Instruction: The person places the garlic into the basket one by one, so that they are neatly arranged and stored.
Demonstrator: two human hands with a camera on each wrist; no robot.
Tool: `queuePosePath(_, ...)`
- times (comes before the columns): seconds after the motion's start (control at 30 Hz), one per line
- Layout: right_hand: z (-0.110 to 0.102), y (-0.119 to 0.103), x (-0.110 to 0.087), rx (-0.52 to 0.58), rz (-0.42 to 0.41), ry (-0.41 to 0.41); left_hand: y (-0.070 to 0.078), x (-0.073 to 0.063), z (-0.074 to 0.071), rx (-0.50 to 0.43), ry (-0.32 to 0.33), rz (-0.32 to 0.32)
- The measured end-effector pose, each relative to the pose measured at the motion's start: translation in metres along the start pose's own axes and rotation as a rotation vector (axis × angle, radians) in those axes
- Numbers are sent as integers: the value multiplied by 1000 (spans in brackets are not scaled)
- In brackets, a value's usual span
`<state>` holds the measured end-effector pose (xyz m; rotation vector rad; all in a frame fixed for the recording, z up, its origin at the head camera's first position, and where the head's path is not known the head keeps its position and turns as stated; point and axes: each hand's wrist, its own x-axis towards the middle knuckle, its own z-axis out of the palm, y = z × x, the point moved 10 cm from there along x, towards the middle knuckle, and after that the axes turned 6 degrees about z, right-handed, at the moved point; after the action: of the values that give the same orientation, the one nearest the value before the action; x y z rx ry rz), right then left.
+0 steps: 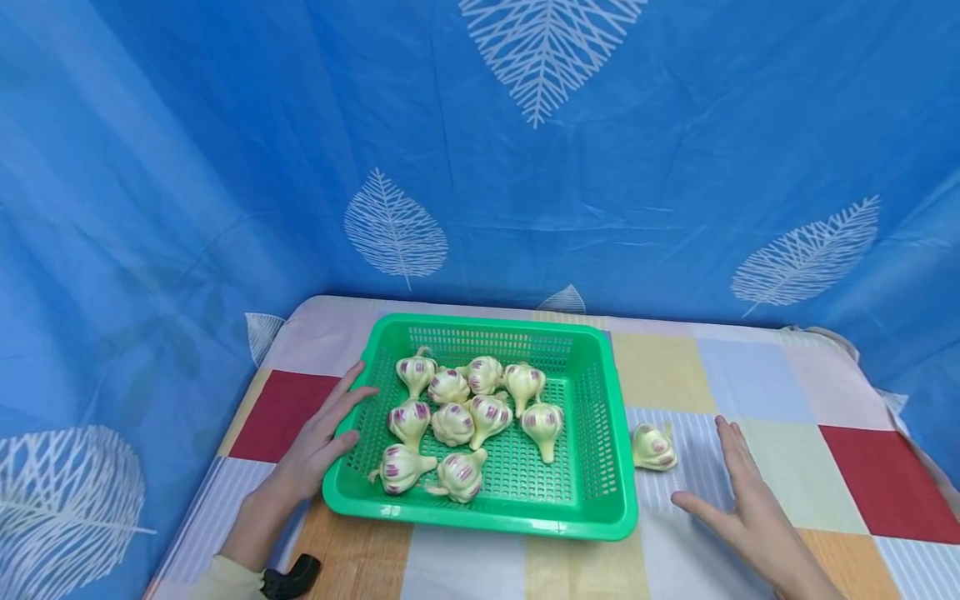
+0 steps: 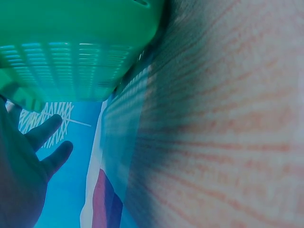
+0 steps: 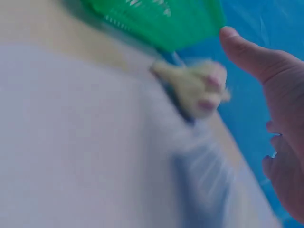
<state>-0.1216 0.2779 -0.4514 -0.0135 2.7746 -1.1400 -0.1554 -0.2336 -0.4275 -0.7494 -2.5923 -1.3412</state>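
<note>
A green plastic basket [image 1: 480,523] stands on the table with several garlic bulbs [image 1: 453,424] inside, toward its left and middle. My left hand [image 1: 315,454] is at the basket's left side, fingers extended along the rim; in the left wrist view those fingers [image 2: 56,159] are spread below the basket's wall [image 2: 71,71]. One garlic bulb [image 1: 654,447] lies on the cloth just outside the basket's right wall. My right hand [image 1: 742,508] is to the right of that bulb, thumb and fingers apart with nothing between them. The right wrist view shows the loose bulb [image 3: 197,88] blurred, left of the thumb.
A patchwork tablecloth [image 1: 795,467] in coloured squares covers the table. Behind and to the left hangs a blue curtain [image 1: 637,183] with white leaf prints, close to the table's back edge. A black strap piece [image 1: 292,577] sits at the left wrist.
</note>
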Motion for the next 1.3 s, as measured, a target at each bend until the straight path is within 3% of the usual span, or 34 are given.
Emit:
queuePosePath(0.13, 7, 27, -10, 51, 106, 39, -1, -1, 0, 5, -2, -9)
queuePosePath(0.2, 12, 35, -14, 150, 132, 65, -1, 0, 0, 7, -4, -10)
queuePosePath(0.4, 24, 41, -16, 431, 91, 148, -2, 0, 0, 10, -1, -16)
queuePosePath(0.67, 32, 25, 6, 405, -21, 91, -3, -1, 0, -4, 5, 1)
queuePosePath(0.9, 35, 22, 31, 392, 13, 29, -3, -1, 1, 1, 2, 10)
queuePosePath(1.1, 41, 18, 43, 427, -29, -13, -4, -2, 1, -1, 5, 11)
queuePosePath(1.3, 37, 22, 43, 386, 10, 49, -3, -1, 1, 3, 5, 14)
